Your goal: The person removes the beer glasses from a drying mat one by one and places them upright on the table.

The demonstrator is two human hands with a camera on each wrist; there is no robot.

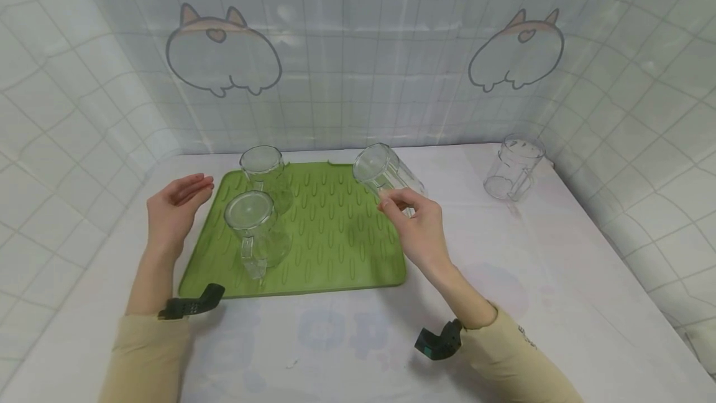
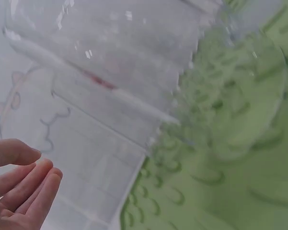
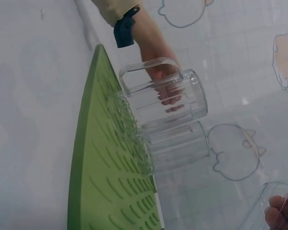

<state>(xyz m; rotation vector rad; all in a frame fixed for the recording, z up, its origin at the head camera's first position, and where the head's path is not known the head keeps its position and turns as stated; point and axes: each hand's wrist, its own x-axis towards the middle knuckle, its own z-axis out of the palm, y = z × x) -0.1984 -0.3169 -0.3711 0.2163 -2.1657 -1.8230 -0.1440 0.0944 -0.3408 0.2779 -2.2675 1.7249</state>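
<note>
I have the right hand (image 1: 418, 229) pinching a clear glass mug (image 1: 401, 174) between thumb and bent fingers, the grip nearly shut around what looks like its handle. The mug is tilted and lifted, over the back right corner of a green ridged drying mat (image 1: 330, 269); my right wrist view catches only part of it.

The left hand (image 1: 174, 210) hovers just beyond the mat's left edge, holding nothing. Its fingers are loosely bent, and my left wrist view puts the thumb close to the fingertips with a small gap.

Nearest to that hand, two more mugs stand base up on the mat's left half: the rear mug (image 1: 264, 165) by the back left corner, and the front mug (image 1: 250, 213) closer to me, its handle turned toward the mat's front edge. I read them as near each other.

The fourth mug (image 1: 514, 163) stands upright on the white-covered table (image 1: 335, 359), well apart from the mat, by the table's back right corner. Behind, a grid-patterned backdrop (image 1: 369, 67) bears corgi drawings (image 1: 224, 58).
</note>
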